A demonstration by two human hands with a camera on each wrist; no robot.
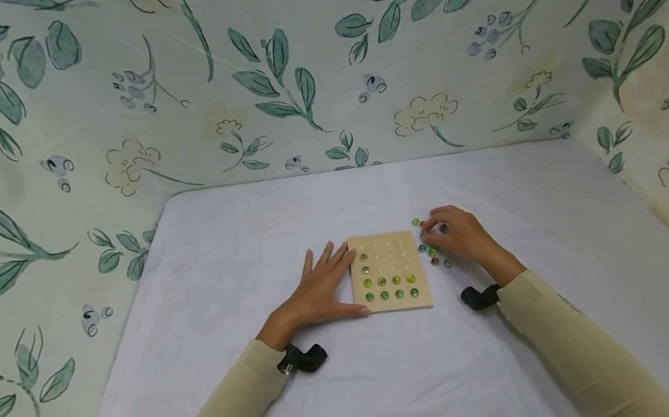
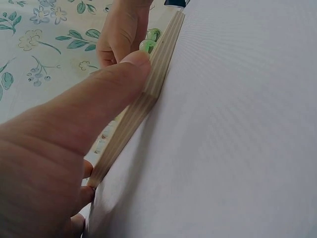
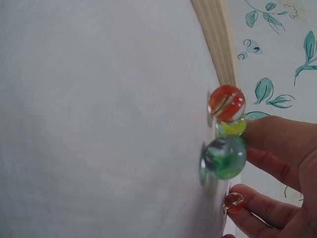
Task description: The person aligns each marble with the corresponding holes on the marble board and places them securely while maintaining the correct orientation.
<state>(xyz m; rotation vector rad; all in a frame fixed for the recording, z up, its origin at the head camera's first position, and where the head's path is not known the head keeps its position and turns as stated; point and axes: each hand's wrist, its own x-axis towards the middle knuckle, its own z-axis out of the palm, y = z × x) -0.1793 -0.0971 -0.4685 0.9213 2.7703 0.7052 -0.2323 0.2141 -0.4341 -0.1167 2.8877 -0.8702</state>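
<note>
A square wooden board (image 1: pixel 392 306) with rows of hollows lies on the white cloth. Green marbles (image 1: pixel 384 296) fill its nearest row and yellow-green marbles (image 1: pixel 382 281) the row behind; two brownish marbles (image 1: pixel 364 263) sit farther up the left column. My left hand (image 1: pixel 322 289) is spread at the board's left side, thumb at the near corner and fingertips at the left edge. Right of the board, my right hand (image 1: pixel 461 235) pinches a small marble (image 1: pixel 423 234) between thumb and index finger among loose marbles. Those fingertips are partly hidden in the right wrist view.
Several loose marbles lie along the board's right side, among them an orange-red marble (image 3: pixel 227 103) and a green marble (image 3: pixel 225 157). Another red marble (image 3: pixel 234 202) is near the right fingers. A leaf-patterned cloth (image 1: pixel 294 68) hangs behind the table (image 1: pixel 250 225).
</note>
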